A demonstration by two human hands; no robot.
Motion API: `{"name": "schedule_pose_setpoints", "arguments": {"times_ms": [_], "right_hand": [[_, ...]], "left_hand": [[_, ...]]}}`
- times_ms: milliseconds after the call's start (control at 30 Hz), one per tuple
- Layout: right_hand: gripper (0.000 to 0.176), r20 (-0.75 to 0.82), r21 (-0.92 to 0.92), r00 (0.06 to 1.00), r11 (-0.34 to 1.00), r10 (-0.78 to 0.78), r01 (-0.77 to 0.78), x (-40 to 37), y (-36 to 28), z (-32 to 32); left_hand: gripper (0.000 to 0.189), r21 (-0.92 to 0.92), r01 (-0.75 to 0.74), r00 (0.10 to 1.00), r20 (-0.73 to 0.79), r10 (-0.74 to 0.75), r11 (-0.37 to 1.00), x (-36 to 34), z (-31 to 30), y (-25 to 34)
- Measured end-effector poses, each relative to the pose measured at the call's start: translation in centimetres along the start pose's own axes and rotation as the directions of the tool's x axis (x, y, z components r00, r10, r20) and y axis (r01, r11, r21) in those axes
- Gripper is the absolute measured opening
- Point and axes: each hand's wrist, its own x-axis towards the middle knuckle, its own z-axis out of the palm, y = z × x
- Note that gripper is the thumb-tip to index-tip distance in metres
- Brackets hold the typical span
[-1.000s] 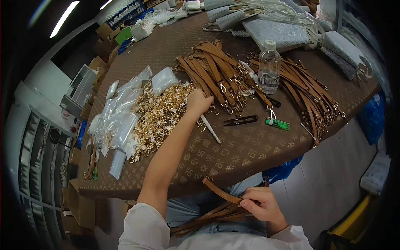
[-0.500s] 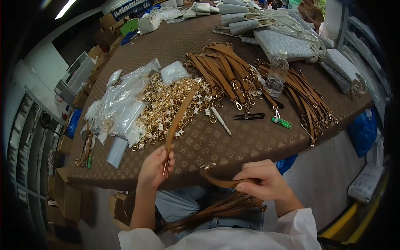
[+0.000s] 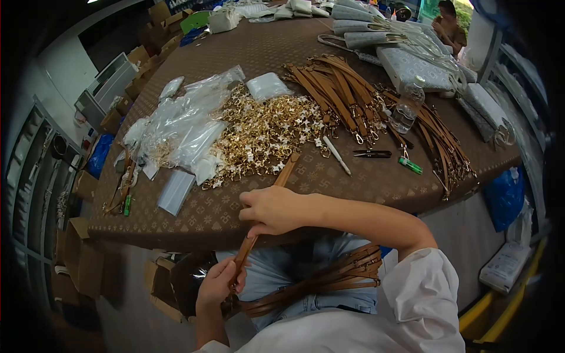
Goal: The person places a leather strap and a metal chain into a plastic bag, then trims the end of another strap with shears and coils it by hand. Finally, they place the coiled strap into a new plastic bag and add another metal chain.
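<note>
A brown leather strap [image 3: 286, 171] runs up from my lap past the table's front edge, its rounded end over the tabletop. My left hand [image 3: 219, 285] is closed round its lower part. Higher up, my right hand [image 3: 275, 210] reaches across from the right with fingers closed on the same strap; the fingertips are partly hidden. Across my lap lies a bundle of similar brown straps [image 3: 329, 275]. Just beyond the held strap's end is a heap of gold clasps with white star-shaped pieces [image 3: 265, 126].
Clear plastic bags [image 3: 182, 120] lie left of the heap. To the right are a white pen [image 3: 336, 156], black thread snips [image 3: 372, 154], a green lighter [image 3: 410, 165], a water bottle [image 3: 407, 109] and strap piles [image 3: 338, 88]. Pale bags [image 3: 412, 66] stand behind; another person [image 3: 450, 28] sits beyond.
My right hand has moved left and across onto the strap in my left hand. My left hand has dropped toward my lap. The view has shifted slightly.
</note>
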Motion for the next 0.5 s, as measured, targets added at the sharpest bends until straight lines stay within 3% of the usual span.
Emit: {"name": "schedule_pose_setpoints", "arguments": {"times_ms": [33,100,200,267,367,400,433,500], "right_hand": [[0.030,-0.152,-0.121,0.985,0.990,-0.085,0.067,-0.1,0.0,0.3],[0.033,-0.125,-0.167,0.983,0.979,-0.136,0.114,-0.1,-0.2,0.2],[0.033,-0.105,-0.214,0.962,0.950,-0.252,0.225,0.0,-0.2,-0.1],[0.030,-0.106,-0.224,0.942,0.931,-0.318,0.289,0.2,-0.2,-0.1],[0.021,-0.166,-0.326,0.917,0.898,-0.362,0.296,0.4,-1.3,-0.6],[0.019,-0.222,-0.367,0.880,0.872,-0.419,0.322,0.5,-2.4,-1.5],[0.017,-0.280,-0.407,0.835,0.846,-0.474,0.344,0.6,-3.3,-2.3],[0.019,-0.261,-0.356,0.883,0.889,-0.389,0.286,-0.2,-4.7,-3.0]], "left_hand": [[0.041,0.023,-0.017,1.000,-0.023,0.017,1.000,-0.2,-0.3,0.2],[0.041,0.040,-0.034,0.999,-0.041,0.035,0.999,-0.2,-0.9,0.2],[0.043,-0.077,-0.083,0.996,-0.026,0.081,0.994,-0.8,-1.8,-0.9],[0.043,-0.255,-0.288,0.951,0.036,0.306,0.923,-1.2,-2.2,-2.0],[0.043,-0.154,-0.209,0.975,0.040,0.217,0.966,-2.9,0.0,-1.1],[0.042,-0.066,-0.108,0.994,0.001,0.108,0.992,-3.4,1.5,-0.4],[0.042,-0.066,-0.107,0.994,-0.008,0.107,0.992,-3.6,1.6,-0.9],[0.044,-0.316,-0.158,0.941,0.239,0.239,0.936,-3.9,1.5,-2.2]]}}
